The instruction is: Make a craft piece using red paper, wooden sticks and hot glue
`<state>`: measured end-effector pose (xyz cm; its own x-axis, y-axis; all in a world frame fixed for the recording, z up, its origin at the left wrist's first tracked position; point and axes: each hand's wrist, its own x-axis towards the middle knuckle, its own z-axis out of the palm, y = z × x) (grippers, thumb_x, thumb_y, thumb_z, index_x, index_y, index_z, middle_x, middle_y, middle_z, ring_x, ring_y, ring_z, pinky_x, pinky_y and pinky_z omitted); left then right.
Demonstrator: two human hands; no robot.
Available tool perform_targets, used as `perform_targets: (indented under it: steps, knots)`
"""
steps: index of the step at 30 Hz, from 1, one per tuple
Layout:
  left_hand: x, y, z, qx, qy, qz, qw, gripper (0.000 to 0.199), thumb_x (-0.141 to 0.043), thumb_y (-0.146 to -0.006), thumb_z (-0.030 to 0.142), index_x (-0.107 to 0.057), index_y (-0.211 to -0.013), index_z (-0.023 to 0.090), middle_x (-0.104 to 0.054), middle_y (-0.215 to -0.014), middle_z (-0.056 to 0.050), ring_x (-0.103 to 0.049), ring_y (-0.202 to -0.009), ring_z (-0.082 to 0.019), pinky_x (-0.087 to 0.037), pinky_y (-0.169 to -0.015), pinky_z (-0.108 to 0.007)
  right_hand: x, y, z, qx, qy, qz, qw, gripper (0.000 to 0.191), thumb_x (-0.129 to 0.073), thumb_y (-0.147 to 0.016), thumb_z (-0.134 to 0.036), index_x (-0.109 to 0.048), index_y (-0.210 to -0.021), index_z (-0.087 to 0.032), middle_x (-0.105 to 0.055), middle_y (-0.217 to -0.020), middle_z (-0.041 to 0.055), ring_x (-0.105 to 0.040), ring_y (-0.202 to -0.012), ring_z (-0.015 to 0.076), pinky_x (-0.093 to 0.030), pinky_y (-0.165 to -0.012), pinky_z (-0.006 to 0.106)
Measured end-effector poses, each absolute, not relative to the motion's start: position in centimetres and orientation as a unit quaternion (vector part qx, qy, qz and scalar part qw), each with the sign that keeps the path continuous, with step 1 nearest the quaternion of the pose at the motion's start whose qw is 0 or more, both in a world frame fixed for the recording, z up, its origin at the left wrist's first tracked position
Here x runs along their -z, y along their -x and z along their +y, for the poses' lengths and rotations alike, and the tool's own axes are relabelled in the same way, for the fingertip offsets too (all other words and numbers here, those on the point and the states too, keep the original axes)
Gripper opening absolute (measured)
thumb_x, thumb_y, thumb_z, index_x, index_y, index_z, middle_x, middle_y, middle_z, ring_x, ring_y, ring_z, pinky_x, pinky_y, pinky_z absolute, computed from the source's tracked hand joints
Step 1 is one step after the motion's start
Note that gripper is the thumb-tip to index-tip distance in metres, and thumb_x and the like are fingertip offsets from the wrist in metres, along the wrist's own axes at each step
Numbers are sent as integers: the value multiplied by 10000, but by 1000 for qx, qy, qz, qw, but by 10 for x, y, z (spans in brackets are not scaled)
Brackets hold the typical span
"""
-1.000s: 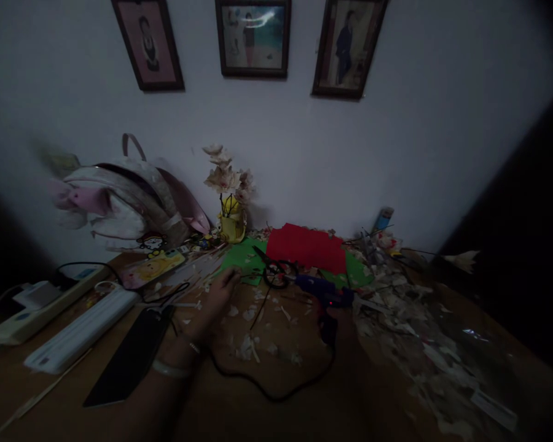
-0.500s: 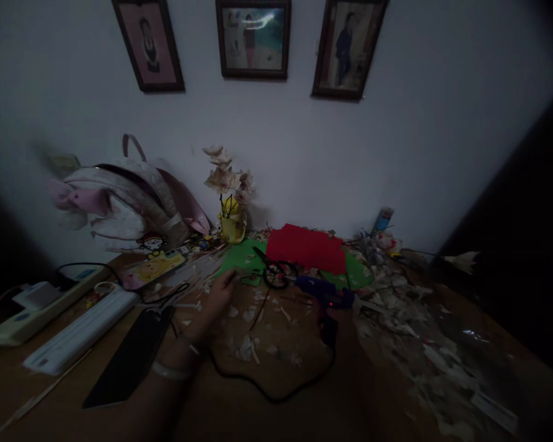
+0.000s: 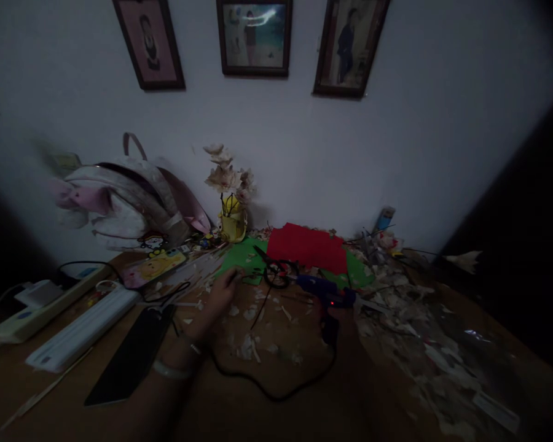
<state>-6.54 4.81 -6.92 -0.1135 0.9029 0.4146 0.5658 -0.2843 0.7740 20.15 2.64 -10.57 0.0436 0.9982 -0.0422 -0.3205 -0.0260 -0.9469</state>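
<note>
My right hand (image 3: 345, 320) is wrapped around the handle of a blue hot glue gun (image 3: 316, 286), whose nozzle points left and whose small red light is lit. My left hand (image 3: 223, 292) is closed in a pinch left of the nozzle; a thin dark piece seems to come from its fingertips, too dim to name. Between the hands, black-handled scissors (image 3: 279, 274) lie partly over a green sheet (image 3: 239, 255) and a red sheet (image 3: 306, 245). A thin dark stick (image 3: 259, 312) slants below the scissors. From the gun, a black cord (image 3: 276, 400) loops across the table.
Pale scraps (image 3: 410, 319) cover the table's right side. On the left are a power strip (image 3: 9, 328), a white box-like bar (image 3: 80, 331), a black flat slab (image 3: 129, 359) and a phone case (image 3: 154, 267). A backpack (image 3: 124, 202) and a yellow flower pot (image 3: 233, 227) stand by the wall.
The camera view has shifted very slightly. Both hands keep nearly the same place and grip, with the glue gun still in the right hand.
</note>
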Motion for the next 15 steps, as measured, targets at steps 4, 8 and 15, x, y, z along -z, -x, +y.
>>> perform_targets:
  steps: [4, 8, 15]
  knots:
    - [70, 65, 47, -480, -641, 574, 171, 165, -416, -759, 326, -479, -679, 196, -516, -672, -3, -492, -673, -180, -412, -642, -278, 104, -201, 28, -577, 436, -377, 579, 144, -616, -515, -301, -572, -606, -198, -546, -430, -34, -503, -363, 122, -394, -346, 215]
    - [70, 66, 47, -479, -643, 574, 168, 159, -417, -760, 317, -483, -683, 195, -527, -687, -4, -503, -685, -179, -417, -656, -279, 102, -201, 28, -579, 436, -366, 584, 154, -625, -496, -282, -575, -618, -202, -560, -447, -37, -514, -378, 124, -402, -357, 217]
    - [71, 65, 48, -477, -647, 570, 166, 148, -411, -760, 304, -458, -664, 201, -497, -661, 8, -473, -659, -171, -405, -630, -272, 101, -198, 26, -585, 431, -351, 591, 141, -605, -509, -295, -560, -583, -184, -527, -400, -48, -469, -334, 98, -361, -331, 191]
